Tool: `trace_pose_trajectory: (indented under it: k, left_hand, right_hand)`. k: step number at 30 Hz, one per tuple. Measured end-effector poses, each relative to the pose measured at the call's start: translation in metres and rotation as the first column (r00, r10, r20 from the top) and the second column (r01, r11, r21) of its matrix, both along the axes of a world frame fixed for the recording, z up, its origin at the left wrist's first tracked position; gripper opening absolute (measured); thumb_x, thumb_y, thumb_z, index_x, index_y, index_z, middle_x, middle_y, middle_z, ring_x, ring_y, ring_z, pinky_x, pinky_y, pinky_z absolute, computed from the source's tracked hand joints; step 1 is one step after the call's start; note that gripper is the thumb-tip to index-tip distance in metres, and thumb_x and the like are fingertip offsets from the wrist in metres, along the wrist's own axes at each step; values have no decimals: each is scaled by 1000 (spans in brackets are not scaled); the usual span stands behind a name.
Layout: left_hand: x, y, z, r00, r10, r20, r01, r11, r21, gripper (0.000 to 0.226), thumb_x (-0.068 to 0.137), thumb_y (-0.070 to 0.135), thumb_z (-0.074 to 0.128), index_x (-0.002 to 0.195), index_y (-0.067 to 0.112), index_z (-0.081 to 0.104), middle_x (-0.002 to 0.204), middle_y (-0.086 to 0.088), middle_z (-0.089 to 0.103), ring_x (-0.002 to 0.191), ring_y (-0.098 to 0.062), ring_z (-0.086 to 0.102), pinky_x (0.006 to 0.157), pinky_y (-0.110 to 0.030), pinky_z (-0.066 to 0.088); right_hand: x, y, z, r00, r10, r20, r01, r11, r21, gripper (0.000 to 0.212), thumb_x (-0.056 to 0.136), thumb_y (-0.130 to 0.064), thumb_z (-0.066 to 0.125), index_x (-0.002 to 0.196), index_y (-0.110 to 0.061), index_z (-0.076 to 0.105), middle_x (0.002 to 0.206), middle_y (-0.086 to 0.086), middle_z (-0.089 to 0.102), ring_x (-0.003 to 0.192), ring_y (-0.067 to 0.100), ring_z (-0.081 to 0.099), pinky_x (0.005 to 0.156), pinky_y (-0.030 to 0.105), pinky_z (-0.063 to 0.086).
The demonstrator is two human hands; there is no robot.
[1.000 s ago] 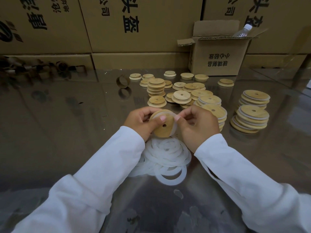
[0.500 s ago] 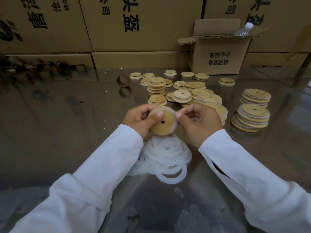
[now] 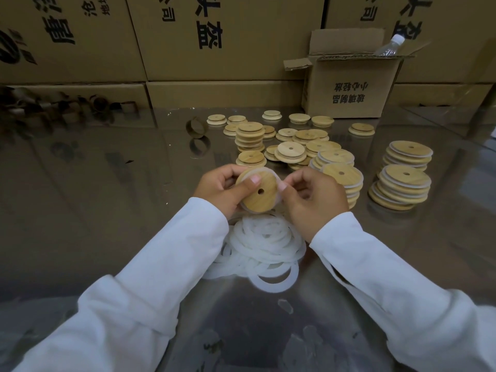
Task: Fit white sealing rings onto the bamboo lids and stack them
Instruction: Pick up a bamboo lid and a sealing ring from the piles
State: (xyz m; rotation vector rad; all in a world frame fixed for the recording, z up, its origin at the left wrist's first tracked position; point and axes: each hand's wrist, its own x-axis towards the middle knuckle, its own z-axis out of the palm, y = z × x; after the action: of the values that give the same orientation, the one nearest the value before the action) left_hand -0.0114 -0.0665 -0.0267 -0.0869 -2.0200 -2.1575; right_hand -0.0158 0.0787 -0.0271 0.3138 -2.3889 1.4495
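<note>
The fitting step is in hand. The left hand grips a bamboo lid above the counter, thumb pressed on the lid's holed face and fingers curled behind its left edge. The right hand meets the lid's right edge, with thumb and forefinger pinching a white sealing ring that shows as a pale band around the lid's rim. The ring appears to sit around most of the rim. Whether it is fully seated behind the lid cannot be told, since the back is hidden.

Just below the hands, nearer the person, lies the loose pile of rings. Beyond the hands are the bare lids, some scattered singly and some in low piles. Close to the right of the right hand stands the nearest finished stack, white edges showing between its lids, and two further finished stacks stand farther right.

The next move probably calls for working the right fingertips along the rim until the ring lies even all round, while the left hand turns the lid. Then the lid can go flat on top of the nearest finished stack, set square so that the leaning pile does not slide.
</note>
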Motion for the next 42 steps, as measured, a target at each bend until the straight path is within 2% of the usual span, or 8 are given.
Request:
trace_pose_trajectory:
  k: [2, 8, 12, 16, 22, 32, 36, 42]
  left_hand:
    - [0, 0, 0, 1000, -10, -2, 10, 1000, -1, 7, 84, 5, 59, 87, 10, 62, 83, -10, 65, 79, -22, 62, 76, -39, 54]
    - [-1, -2, 1, 999, -35, 2, 35, 999, 42, 7, 85, 6, 57, 88, 10, 62, 83, -8, 65, 78, -19, 62, 68, -30, 55]
    - [-1, -3, 1, 999, -37, -6, 37, 998, 49, 8, 86, 6, 55, 89, 8, 62, 81, -8, 64, 71, -13, 63, 63, -24, 55]
    - [-2, -2, 2, 999, -40, -10, 41, 993, 108, 9, 87, 4, 53, 90, 5, 61, 80, -9, 63, 66, -10, 64, 60, -22, 56]
    - [-2, -2, 2, 1000, -4, -3, 4, 987, 161, 9, 88, 4, 51, 88, 6, 60, 79, -7, 63, 71, -14, 63, 62, -23, 56]
    - [-2, -2, 3, 1000, 7, -2, -7, 987, 158, 9, 88, 4, 53, 91, 5, 61, 83, -8, 63, 75, -16, 63, 61, -22, 56]
    - [-2, -2, 3, 1000, 22, 3, -23, 988, 154, 9, 88, 5, 54, 88, 8, 62, 82, -6, 64, 75, -15, 63, 61, -22, 55]
    - [-2, -5, 4, 1000, 3, -1, -2, 989, 150, 10, 87, 6, 54, 87, 9, 63, 80, -4, 65, 69, -9, 66, 61, -23, 56]
  right_hand:
    - [-2, 1, 1, 999, -24, 36, 25, 999, -42, 15, 85, -15, 60, 72, -21, 58, 70, -6, 62, 69, 11, 60, 66, 21, 47]
    - [-3, 1, 3, 993, -28, 111, 42, 991, -125, 19, 84, -12, 61, 67, -21, 57, 66, 2, 64, 69, 20, 64, 75, 39, 56]
    - [-2, 1, 4, 992, 18, 126, -1, 991, -135, 19, 83, -13, 62, 67, -22, 58, 59, -1, 63, 61, 16, 64, 71, 42, 57]
    - [-1, 1, 4, 990, 62, 129, -37, 982, -187, 17, 83, -18, 64, 68, -22, 59, 61, -2, 64, 59, 16, 64, 68, 40, 57]
    - [2, 0, 5, 970, 131, 205, -77, 964, -253, 12, 83, -18, 65, 72, -17, 63, 72, 5, 67, 52, 8, 63, 53, 20, 54]
    - [2, -3, 7, 937, 170, 305, -77, 953, -294, 14, 88, -14, 59, 75, -10, 59, 71, 4, 64, 49, 5, 60, 50, 22, 55]
    - [3, -6, 6, 940, 166, 299, -68, 947, -313, 13, 89, -11, 56, 76, -9, 55, 68, 5, 64, 43, 10, 60, 48, 26, 55]
    - [3, -3, 5, 944, 201, 260, -98, 928, -360, 15, 88, -8, 58, 73, -11, 56, 59, -1, 64, 43, 9, 60, 45, 21, 51]
